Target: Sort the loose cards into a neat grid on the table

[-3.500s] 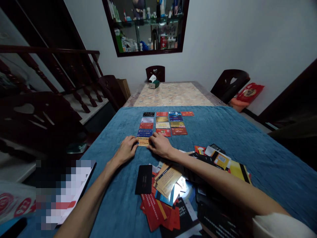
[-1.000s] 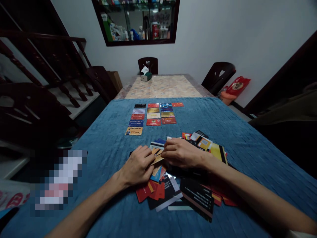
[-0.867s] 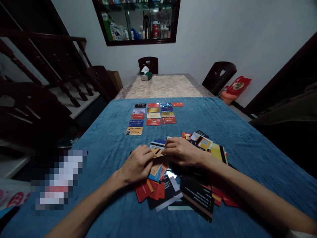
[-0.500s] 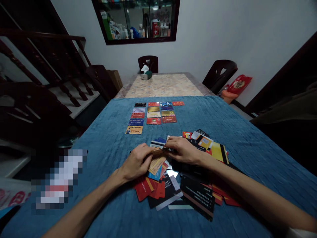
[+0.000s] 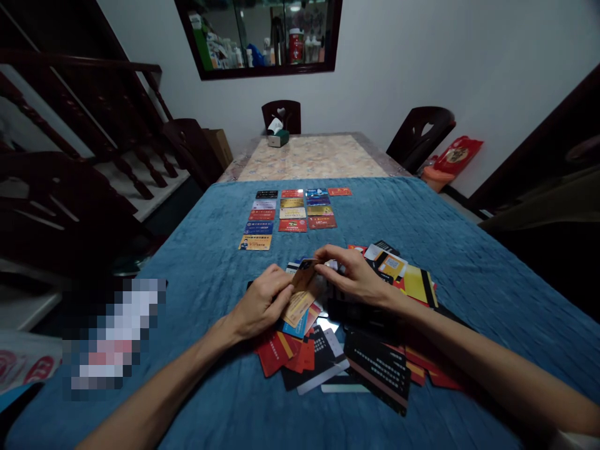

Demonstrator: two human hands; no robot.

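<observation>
A tan-gold plastic card (image 5: 304, 275) is held tilted over a loose pile of cards. My left hand (image 5: 263, 301) is closed on its left edge, thumb toward me. My right hand (image 5: 352, 276) pinches its upper right corner between thumb and forefinger. Beneath lie overlapping cards: an orange card (image 5: 295, 312), a red card (image 5: 272, 354), a black card (image 5: 377, 369) with lines of white print, and a yellow card (image 5: 419, 284) with a dark stripe. My hands and right forearm hide part of the pile.
Farther out, cards lie in columns on the blue cloth (image 5: 206, 250), among them an orange card (image 5: 255, 242) and a blue card (image 5: 259, 227). A tissue box (image 5: 278, 139) stands at the table's far end. Dark wooden chairs (image 5: 419, 134) surround the table.
The card between my hands has turned from nearly edge-on to showing its tan-gold face. My right hand's fingers have lifted and opened out a little; my left hand stays almost still.
</observation>
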